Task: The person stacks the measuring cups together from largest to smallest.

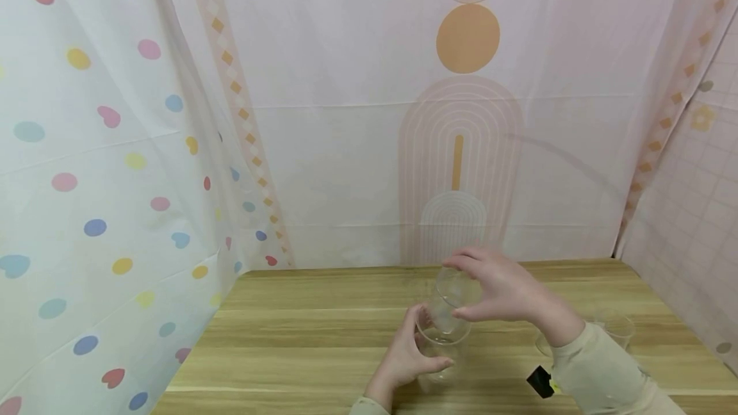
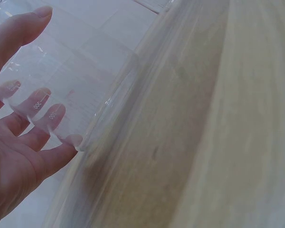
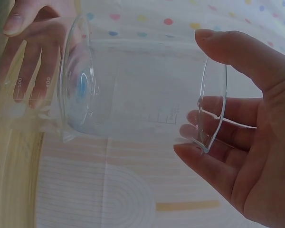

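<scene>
My left hand point(image 1: 403, 354) holds a large clear beaker point(image 1: 441, 357) low over the wooden table, with fingers and thumb around its side. White graduation marks show against the fingers in the left wrist view. Above it, my right hand point(image 1: 507, 287) grips a smaller clear beaker point(image 3: 137, 90) near its spouted rim, thumb on one side and fingers on the other. This smaller beaker tilts with its base down, and the base overlaps the mouth of the large beaker in the head view. In the right wrist view the large beaker's rim point(image 3: 63, 90) surrounds the smaller one's base end.
Further clear glassware point(image 1: 619, 328) stands to the right on the wooden table point(image 1: 300, 338), partly behind the right forearm. A small black object point(image 1: 540, 382) lies beside the right sleeve. Patterned cloth point(image 1: 334, 165) hangs behind the table and along both sides.
</scene>
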Tool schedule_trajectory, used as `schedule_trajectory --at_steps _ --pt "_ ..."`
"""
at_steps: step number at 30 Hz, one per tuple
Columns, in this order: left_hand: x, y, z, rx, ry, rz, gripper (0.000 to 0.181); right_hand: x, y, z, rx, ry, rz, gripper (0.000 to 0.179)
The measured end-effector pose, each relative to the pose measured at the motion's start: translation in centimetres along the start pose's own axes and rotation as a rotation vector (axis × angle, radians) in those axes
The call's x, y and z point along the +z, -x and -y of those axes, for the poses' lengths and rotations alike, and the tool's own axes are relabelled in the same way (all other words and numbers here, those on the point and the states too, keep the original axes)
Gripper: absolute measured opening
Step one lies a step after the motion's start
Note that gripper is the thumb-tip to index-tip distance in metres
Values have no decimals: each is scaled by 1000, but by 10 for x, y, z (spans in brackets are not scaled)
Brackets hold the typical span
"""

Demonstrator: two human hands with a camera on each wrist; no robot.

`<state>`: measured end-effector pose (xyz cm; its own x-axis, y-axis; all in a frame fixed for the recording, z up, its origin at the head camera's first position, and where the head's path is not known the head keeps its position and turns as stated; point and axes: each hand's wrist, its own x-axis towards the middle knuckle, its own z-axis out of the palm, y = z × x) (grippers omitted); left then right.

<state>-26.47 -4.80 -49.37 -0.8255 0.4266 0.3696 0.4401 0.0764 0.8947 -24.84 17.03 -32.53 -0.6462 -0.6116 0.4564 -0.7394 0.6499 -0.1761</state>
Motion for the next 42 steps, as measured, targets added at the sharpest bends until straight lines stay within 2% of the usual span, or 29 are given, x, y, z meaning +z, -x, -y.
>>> schedule_trajectory --at_steps 9,17,22,27,36,42 --pt "0 2 -2 -28 -21 -6 89 8 -1 0 -33 -41 31 70" --pt "-1 3 -3 -31 -8 5 91 15 0 -2 -13 -79 61 71" --pt "0 3 -2 -32 22 16 89 19 0 -3 -11 -71 85 71" --pt "-1 1 0 -14 3 10 88 23 0 -4 6 -60 116 71" --pt "-1 3 -2 -48 -29 7 91 30 1 -5 -2 -74 141 70" --pt "-1 2 -2 -37 8 15 89 36 1 -7 2 -86 163 71"
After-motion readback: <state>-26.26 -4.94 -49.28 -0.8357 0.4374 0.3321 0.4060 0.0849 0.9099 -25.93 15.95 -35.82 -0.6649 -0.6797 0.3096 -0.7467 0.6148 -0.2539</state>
